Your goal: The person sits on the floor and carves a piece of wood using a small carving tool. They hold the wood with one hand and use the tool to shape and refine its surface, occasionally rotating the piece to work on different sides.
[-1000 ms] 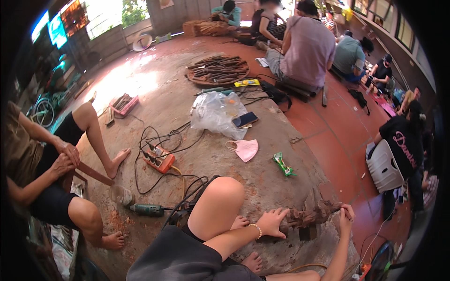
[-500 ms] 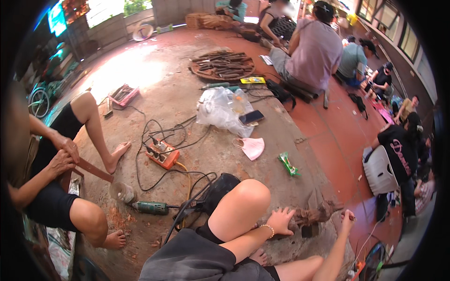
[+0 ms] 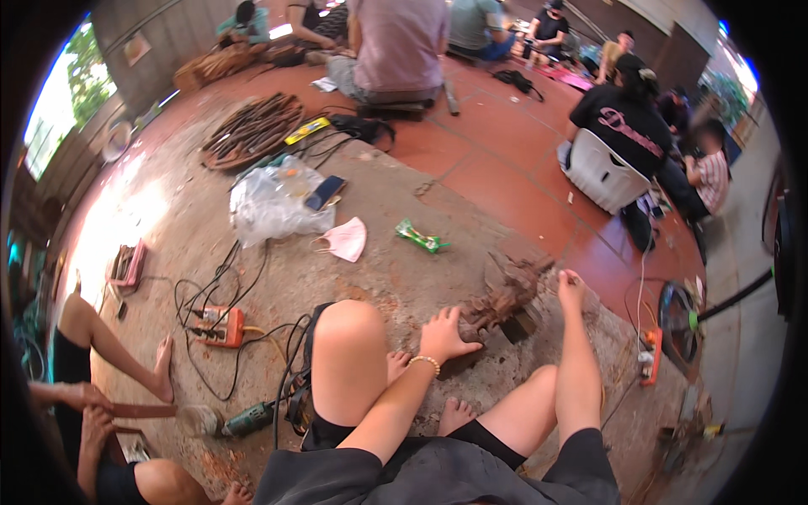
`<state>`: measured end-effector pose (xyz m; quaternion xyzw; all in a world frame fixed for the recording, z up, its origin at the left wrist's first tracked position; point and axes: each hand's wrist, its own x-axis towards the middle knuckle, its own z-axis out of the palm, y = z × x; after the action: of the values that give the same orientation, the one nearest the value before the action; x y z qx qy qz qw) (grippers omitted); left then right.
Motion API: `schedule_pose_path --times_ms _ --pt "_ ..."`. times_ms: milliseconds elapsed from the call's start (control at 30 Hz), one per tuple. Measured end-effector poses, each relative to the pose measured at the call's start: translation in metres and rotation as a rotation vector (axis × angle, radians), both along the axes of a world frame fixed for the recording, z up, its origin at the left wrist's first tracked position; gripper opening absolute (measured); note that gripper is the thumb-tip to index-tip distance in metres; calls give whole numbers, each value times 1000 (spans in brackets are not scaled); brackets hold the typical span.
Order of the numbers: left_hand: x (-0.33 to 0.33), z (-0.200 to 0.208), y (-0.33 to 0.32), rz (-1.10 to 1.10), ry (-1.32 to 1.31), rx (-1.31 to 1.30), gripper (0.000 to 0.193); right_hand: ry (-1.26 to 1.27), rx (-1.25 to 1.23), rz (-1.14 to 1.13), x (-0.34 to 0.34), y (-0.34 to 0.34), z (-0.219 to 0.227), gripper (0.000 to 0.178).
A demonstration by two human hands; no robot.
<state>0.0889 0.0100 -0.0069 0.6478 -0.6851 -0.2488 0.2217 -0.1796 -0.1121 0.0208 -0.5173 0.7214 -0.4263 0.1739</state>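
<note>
A rough brown carved wooden piece [image 3: 510, 291] lies on the ground before me, over a dark block [image 3: 519, 326]. My left hand [image 3: 448, 335], with a beaded bracelet at the wrist, rests at the carving's near left end, thumb and fingers spread. Just right of the carving's far end, my right hand [image 3: 571, 289] is raised with its fingers closed. Something small and dark shows at those fingertips, too small to name. Both my bare feet are on the ground below the carving.
At left another person's hands [image 3: 94, 408] hold a flat brown strip near a green power tool [image 3: 248, 419]. An orange power strip [image 3: 217, 326] trails black cables. Beyond lie a plastic bag [image 3: 273, 202], phone [image 3: 326, 193], pink mask [image 3: 346, 240] and green packet [image 3: 421, 236]. A fan [image 3: 678, 320] stands right.
My view has turned right, so the surroundings sit farther left. My left hand stays spread by the carving, and my right hand stays closed near its far end.
</note>
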Motion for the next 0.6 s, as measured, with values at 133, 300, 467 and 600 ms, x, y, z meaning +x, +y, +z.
schedule_pose_path --times_ms 133,300,467,600 --pt "3 5 -3 2 -15 2 81 -105 165 273 7 -12 -24 22" --pt "8 8 -8 -12 -11 39 83 -376 90 219 -8 -11 -13 20" --pt "5 10 -9 -37 -28 47 85 -298 -3 273 2 -10 -5 21" --pt "13 5 -7 -18 -49 64 84 -247 164 481 23 5 24 20"
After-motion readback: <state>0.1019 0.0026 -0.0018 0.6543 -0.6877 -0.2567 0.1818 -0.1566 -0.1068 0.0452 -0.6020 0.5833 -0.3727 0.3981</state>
